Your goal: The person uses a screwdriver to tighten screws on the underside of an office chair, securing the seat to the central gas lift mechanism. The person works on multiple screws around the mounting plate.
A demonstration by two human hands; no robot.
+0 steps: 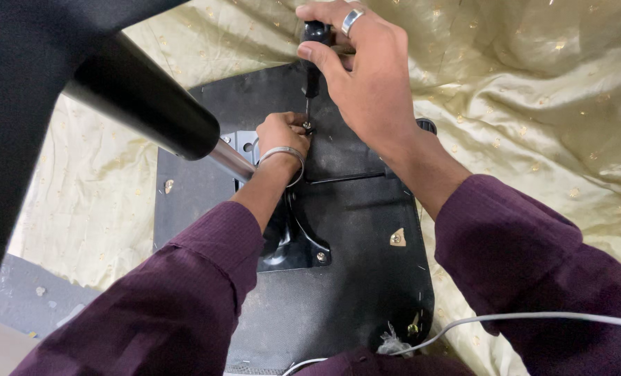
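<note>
An upturned black chair seat (366, 251) lies on a pale gold cloth, its black metal mounting plate (293, 247) bolted to the underside. My right hand (362, 66) grips the black handle of a screwdriver (312, 59), which stands nearly upright with its tip on a bolt (307, 126) at the plate's far corner. My left hand (281, 132) pinches that bolt, fingers closed around it beside the screwdriver tip. A metal bangle circles my left wrist and a ring sits on a right finger.
The chair's black gas cylinder (150, 104) with its silver shaft (232, 160) slants in from the upper left. Another bolt (320, 257) shows at the plate's near corner. The gold embroidered cloth (533, 104) covers the floor. A white cable (505, 319) crosses my right sleeve.
</note>
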